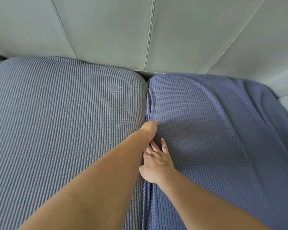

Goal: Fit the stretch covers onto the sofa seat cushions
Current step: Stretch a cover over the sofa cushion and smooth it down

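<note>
Two seat cushions lay side by side against a pale grey-green sofa back, which was smooth like leather and divided into panels by narrow stitched seams. The left cushion was plump with a rounded rear corner, and its grey-blue stretch cover was pulled taut, the fabric a fine waffle knit of tight ridges. The right cushion wore a bluer cover in a similar small-square waffle weave, but here the cloth sat looser, with soft folds running along its far right side and gathered pleats along the seam between the two cushions. That dark gap ran from the sofa back toward the camera. The left hand was at the end of a bare forearm stretched across the left cushion and was plunged down into the gap; only the back of the hand and wrist showed, so whether its fingers were spread or curled could not be told. The right hand rested just behind it on the inner edge of the right cushion, its fingers fairly straight and angled toward the gap, with the fingertips touching the bunched blue cloth beside the left wrist. It held nothing that could be seen.
</note>
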Available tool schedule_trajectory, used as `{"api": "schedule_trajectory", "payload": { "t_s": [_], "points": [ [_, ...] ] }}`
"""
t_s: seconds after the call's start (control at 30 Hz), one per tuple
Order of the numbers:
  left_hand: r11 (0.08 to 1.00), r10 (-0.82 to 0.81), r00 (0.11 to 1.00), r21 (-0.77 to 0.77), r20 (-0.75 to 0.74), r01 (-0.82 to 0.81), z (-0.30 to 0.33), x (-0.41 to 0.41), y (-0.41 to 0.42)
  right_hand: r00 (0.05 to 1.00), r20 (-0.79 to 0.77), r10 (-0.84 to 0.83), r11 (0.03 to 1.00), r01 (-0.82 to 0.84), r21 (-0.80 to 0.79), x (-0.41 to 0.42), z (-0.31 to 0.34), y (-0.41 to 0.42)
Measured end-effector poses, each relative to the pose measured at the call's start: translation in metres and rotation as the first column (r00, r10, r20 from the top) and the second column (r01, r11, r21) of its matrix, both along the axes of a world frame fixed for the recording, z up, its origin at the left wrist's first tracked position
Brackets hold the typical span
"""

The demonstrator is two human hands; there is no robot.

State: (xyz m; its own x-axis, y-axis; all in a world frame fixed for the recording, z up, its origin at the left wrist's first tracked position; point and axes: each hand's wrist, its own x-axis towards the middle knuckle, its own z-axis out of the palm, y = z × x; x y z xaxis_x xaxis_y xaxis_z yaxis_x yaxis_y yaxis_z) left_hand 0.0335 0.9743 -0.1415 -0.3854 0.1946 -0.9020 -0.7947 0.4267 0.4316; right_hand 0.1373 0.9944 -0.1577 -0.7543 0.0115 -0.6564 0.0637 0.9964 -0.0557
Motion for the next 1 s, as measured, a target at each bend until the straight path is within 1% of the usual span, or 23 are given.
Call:
{"api": "schedule_trajectory", "payload": {
  "t_s": [0.03,0.1,0.17,0.23,0.27,0.3,0.37,0.4,0.47,0.57,0.67,0.73,0.83,0.9,0.93,1.0],
  "points": [
    [1.0,0.012,1.0,0.005,0.01,-0.012,-0.001,-0.001,-0.001,1.0,-0.003,0.009,1.0,-0.009,-0.011,-0.002,-0.001,0.001],
    [0.999,-0.032,0.999,0.0,0.005,0.032,0.0,-0.003,-0.004,0.998,-0.063,0.028,0.999,-0.031,-0.034,0.001,0.003,0.003],
    [0.998,-0.062,0.998,-0.024,0.015,0.062,0.007,-0.012,-0.007,0.984,-0.177,0.025,0.996,-0.039,-0.075,0.01,0.011,0.009],
    [0.988,-0.138,0.99,-0.067,0.001,0.138,0.018,-0.023,-0.01,0.957,-0.288,0.034,0.997,-0.052,-0.055,0.018,0.017,0.013],
    [0.974,-0.203,0.978,-0.116,-0.054,0.195,0.022,-0.03,-0.011,0.951,-0.308,0.018,0.999,-0.028,-0.029,0.018,0.019,0.014],
    [0.955,-0.261,0.955,-0.183,-0.14,0.234,0.025,-0.039,-0.01,0.938,-0.346,-0.01,1.0,0.007,-0.01,0.014,0.022,0.016],
    [0.93,-0.342,0.879,-0.254,-0.333,0.266,0.026,-0.052,-0.006,0.94,-0.334,-0.062,0.998,0.065,-0.003,0.0,0.026,0.018],
    [0.929,-0.357,0.854,-0.241,-0.378,0.282,0.025,-0.056,-0.001,0.948,-0.304,-0.096,0.995,0.098,-0.008,-0.011,0.028,0.022],
    [0.92,-0.387,0.831,-0.225,-0.4,0.32,0.021,-0.055,0.01,0.957,-0.265,-0.117,0.991,0.13,0.03,-0.034,0.024,0.031],
    [0.917,-0.392,0.841,-0.234,-0.374,0.323,0.011,-0.054,0.021,0.98,-0.186,-0.078,0.994,0.09,0.059,-0.054,0.006,0.034],
    [0.947,-0.318,0.889,-0.149,-0.329,0.283,0.005,-0.058,0.026,0.99,-0.137,-0.037,0.998,0.045,0.054,-0.056,-0.007,0.03],
    [0.963,-0.269,0.926,-0.074,-0.265,0.258,-0.001,-0.057,0.027,0.994,-0.108,-0.035,0.998,0.04,0.048,-0.063,-0.013,0.03],
    [0.98,-0.201,0.963,-0.039,-0.18,0.197,-0.006,-0.054,0.027,0.999,-0.031,0.011,0.998,-0.009,0.06,-0.075,-0.012,0.035],
    [0.993,-0.116,0.979,-0.001,-0.169,0.118,-0.006,-0.063,0.024,0.998,-0.052,0.028,0.999,-0.026,0.029,-0.076,-0.004,0.037],
    [0.994,-0.111,0.98,0.007,-0.164,0.114,-0.002,-0.069,0.021,0.994,-0.104,0.02,1.0,-0.02,0.005,-0.074,0.002,0.039],
    [0.984,-0.179,0.971,-0.015,-0.158,0.179,0.009,-0.083,0.019,0.975,-0.223,-0.008,0.999,-0.001,-0.04,-0.063,0.018,0.039]
  ]
}}
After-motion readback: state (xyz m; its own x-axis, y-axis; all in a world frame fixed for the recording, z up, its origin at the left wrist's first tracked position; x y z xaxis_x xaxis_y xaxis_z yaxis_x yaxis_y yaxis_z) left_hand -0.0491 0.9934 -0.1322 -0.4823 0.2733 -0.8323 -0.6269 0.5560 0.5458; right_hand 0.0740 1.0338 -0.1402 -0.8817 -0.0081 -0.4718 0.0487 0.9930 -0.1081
